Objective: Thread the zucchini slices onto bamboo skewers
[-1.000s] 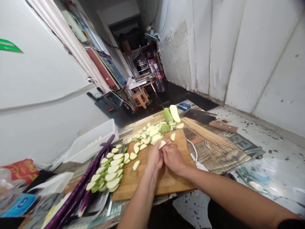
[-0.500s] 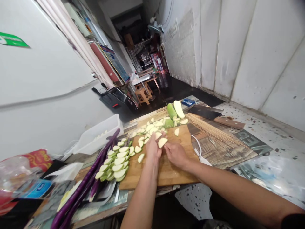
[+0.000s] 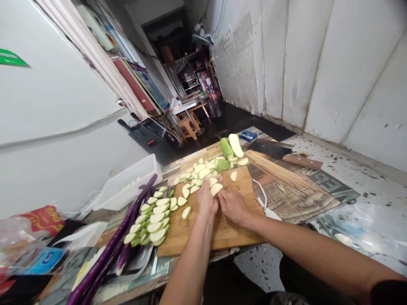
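Both hands meet over a wooden cutting board [image 3: 232, 231]. My left hand [image 3: 206, 202] is closed, pinching a pale green-edged vegetable slice [image 3: 216, 189] at its fingertips. My right hand [image 3: 234, 206] is closed beside it, fingers curled toward the same slice; what it grips is hidden. Several cut slices [image 3: 199, 173] lie heaped at the board's far edge, and a stacked row of slices [image 3: 152, 222] rests at its left. Two uncut green halves [image 3: 231, 147] lie beyond the board.
Long purple eggplants [image 3: 117, 243] lie left of the board over a metal tray. A white plastic tub [image 3: 127, 184] stands behind them. A bundle of bamboo skewers [image 3: 280, 173] and a cleaver [image 3: 280, 151] lie to the right. Bags and packets clutter the far left.
My hands stay together over the board with the slice held between them. The view shifted a little; the slice rose slightly and then came back down toward the board.
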`<move>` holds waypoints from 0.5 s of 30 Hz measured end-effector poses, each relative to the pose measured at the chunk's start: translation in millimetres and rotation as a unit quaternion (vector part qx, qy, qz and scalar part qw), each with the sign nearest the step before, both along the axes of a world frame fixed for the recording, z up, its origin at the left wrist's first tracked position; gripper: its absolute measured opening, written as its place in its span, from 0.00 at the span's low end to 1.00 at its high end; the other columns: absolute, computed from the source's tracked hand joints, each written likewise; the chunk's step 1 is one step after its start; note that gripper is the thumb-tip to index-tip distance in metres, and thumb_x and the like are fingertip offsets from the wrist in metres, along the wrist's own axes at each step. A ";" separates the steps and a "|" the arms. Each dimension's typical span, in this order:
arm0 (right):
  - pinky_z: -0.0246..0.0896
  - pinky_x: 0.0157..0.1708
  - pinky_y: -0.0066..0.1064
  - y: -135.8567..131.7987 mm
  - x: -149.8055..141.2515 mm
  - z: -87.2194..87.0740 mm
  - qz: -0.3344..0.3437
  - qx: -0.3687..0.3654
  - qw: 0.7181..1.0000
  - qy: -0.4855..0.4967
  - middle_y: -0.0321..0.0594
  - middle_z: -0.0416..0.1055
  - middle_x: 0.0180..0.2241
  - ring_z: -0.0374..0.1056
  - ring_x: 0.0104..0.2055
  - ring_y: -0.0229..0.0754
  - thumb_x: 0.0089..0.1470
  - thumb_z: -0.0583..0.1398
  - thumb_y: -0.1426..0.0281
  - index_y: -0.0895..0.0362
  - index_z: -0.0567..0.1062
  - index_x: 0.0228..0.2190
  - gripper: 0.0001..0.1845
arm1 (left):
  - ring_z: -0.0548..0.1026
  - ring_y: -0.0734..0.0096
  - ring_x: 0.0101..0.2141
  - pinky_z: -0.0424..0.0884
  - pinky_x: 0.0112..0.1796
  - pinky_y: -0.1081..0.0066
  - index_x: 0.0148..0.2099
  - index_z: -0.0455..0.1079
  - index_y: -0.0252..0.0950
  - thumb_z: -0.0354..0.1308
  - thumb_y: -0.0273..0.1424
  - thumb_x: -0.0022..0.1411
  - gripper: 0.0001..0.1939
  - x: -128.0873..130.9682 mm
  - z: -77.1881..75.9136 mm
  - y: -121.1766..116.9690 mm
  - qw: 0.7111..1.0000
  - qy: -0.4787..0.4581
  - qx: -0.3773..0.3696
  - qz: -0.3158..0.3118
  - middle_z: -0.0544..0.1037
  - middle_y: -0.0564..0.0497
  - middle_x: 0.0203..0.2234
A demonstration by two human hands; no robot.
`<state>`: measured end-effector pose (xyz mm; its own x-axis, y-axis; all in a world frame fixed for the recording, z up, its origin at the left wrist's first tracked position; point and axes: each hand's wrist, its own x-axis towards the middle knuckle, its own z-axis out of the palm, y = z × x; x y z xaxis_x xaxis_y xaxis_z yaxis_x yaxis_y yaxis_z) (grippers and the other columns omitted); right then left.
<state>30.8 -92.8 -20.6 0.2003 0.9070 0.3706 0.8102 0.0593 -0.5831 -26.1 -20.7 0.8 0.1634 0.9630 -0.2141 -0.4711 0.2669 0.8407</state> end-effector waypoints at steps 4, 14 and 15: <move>0.44 0.26 0.29 0.4 0.7 0.0 -0.003 -0.004 1.000 -0.005 0.42 0.73 0.26 0.64 0.25 0.37 0.58 0.47 0.73 0.59 0.72 0.28 0.15 | 0.77 0.68 0.33 0.73 0.37 0.69 0.36 0.68 0.31 0.49 0.32 0.62 0.10 -2.4 1.4 0.8 1.000 -0.004 -0.005 -0.015 0.77 0.45 0.29; 0.43 0.26 0.29 -3.1 1.2 -1.9 0.042 -0.019 0.998 -0.038 0.41 0.72 0.25 0.62 0.25 0.37 0.57 0.48 0.72 0.59 0.71 0.26 0.15 | 0.77 0.61 0.34 0.75 0.34 0.62 0.37 0.65 0.29 0.51 0.29 0.61 0.07 -18.1 4.0 28.5 0.997 -0.042 -0.033 0.058 0.76 0.42 0.29; 0.43 0.26 0.29 -3.4 1.1 -1.5 0.044 -0.022 0.998 -0.041 0.41 0.72 0.25 0.62 0.26 0.37 0.57 0.48 0.72 0.59 0.71 0.26 0.15 | 0.77 0.61 0.34 0.75 0.34 0.62 0.37 0.65 0.29 0.51 0.28 0.61 0.06 -18.8 3.7 29.9 0.997 -0.046 -0.041 0.055 0.76 0.43 0.29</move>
